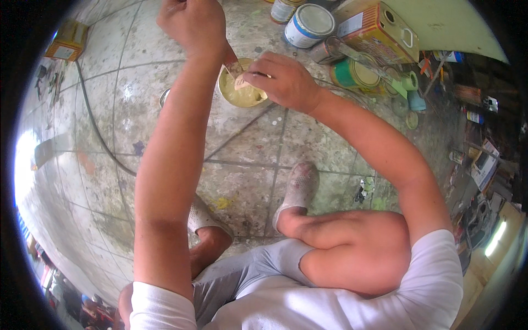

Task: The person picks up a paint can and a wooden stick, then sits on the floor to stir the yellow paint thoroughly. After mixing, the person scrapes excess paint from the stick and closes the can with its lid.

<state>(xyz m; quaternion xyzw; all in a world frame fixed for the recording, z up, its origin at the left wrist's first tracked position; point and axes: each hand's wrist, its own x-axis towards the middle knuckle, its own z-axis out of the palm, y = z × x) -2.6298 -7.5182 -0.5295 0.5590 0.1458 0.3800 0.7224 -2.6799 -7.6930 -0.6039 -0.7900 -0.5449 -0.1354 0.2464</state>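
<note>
An open round can (226, 94) of pale yellow, thick paste stands on the floor in front of me. Above and to the left of it, my left hand (192, 27) is closed in a fist. From beside its wrist a flat reddish stick (231, 58) slants down to the can, its lower end coated with cream paste; the upper end is hidden behind my wrist. My right hand (286, 82) is over the can's right rim, fingers pinched together beside the coated end. A thin pale edge shows between these fingers, too small to name.
Several paint cans, including a white one (309, 26), stand at the far right beside a rectangular metal tin (379, 33) and a green-labelled can (355, 73). A dark hose (91, 113) crosses the stained tile floor at left. A cardboard box (67, 41) stands far left. Clutter lines the right.
</note>
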